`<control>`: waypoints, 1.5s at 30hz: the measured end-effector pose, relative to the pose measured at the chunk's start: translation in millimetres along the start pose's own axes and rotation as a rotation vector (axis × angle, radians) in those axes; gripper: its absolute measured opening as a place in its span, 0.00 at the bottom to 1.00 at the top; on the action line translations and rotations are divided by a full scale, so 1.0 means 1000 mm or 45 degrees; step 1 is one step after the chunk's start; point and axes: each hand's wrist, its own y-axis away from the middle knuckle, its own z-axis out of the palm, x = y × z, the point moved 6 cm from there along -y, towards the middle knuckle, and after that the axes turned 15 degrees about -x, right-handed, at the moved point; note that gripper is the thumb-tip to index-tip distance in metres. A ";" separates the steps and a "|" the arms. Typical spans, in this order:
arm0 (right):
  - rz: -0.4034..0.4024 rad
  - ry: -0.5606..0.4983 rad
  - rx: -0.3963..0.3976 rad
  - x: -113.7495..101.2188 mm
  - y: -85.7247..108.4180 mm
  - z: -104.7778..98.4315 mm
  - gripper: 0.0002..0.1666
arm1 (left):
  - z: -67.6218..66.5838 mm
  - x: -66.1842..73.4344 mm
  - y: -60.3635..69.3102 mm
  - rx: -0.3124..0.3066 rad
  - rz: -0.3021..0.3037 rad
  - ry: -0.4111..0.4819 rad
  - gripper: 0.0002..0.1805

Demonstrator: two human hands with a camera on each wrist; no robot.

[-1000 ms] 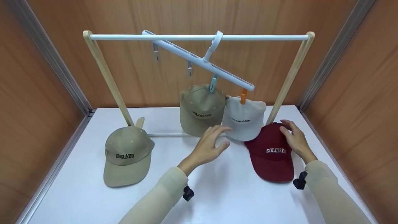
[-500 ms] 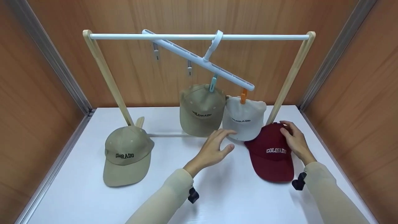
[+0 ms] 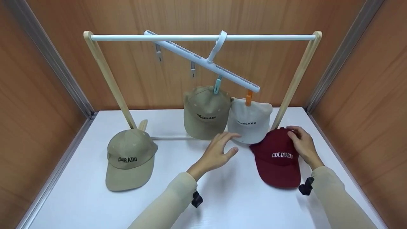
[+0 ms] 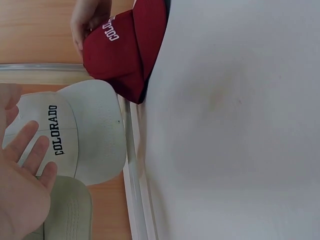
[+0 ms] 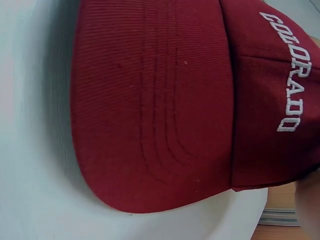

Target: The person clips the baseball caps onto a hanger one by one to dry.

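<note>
Over the right of the bench (image 3: 241, 200), the right hand (image 3: 304, 145) pinches the red cap (image 3: 275, 165) by its crown, prob to steady it; some fingers hidden. Left hand (image 3: 213, 156): fingers loose near the white cap (image 3: 251, 130), can't tell if touching. Up past it, the hanger (image 3: 198, 59) slants, maybe from weight at 1 end.

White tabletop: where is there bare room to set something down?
Free: between the beige left sleeve and the maroon fabric cap, and in front of the leftmost khaki fabric cap. Crowded: around the hanging white fabric cap.
</note>
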 end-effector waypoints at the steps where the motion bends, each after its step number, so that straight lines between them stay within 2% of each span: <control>1: 0.006 -0.016 0.000 0.000 0.000 0.000 0.28 | 0.000 0.000 0.000 0.000 -0.001 -0.005 0.24; 11: 0.022 -0.090 -0.060 -0.003 0.005 -0.003 0.23 | 0.005 -0.003 -0.001 -0.026 -0.038 0.021 0.24; 18: 0.007 -0.151 -0.122 -0.011 0.009 -0.001 0.19 | 0.006 -0.004 -0.003 -0.016 -0.009 0.018 0.24; 27: -0.129 -0.246 -0.188 -0.032 0.010 0.012 0.17 | 0.007 -0.004 -0.005 -0.027 -0.016 0.063 0.23; 34: -0.225 -0.268 -0.223 -0.053 0.010 0.025 0.14 | 0.007 -0.004 -0.006 -0.003 0.039 0.053 0.23; 37: -0.266 -0.286 -0.236 -0.064 0.010 0.032 0.13 | 0.008 -0.006 -0.008 -0.007 0.037 0.066 0.23; 42: -0.324 -0.314 -0.259 -0.082 0.010 0.043 0.11 | 0.009 -0.005 -0.008 -0.049 0.021 0.105 0.24; 45: -0.352 -0.334 -0.282 -0.091 0.010 0.051 0.11 | 0.011 -0.006 -0.009 -0.093 -0.011 0.167 0.25</control>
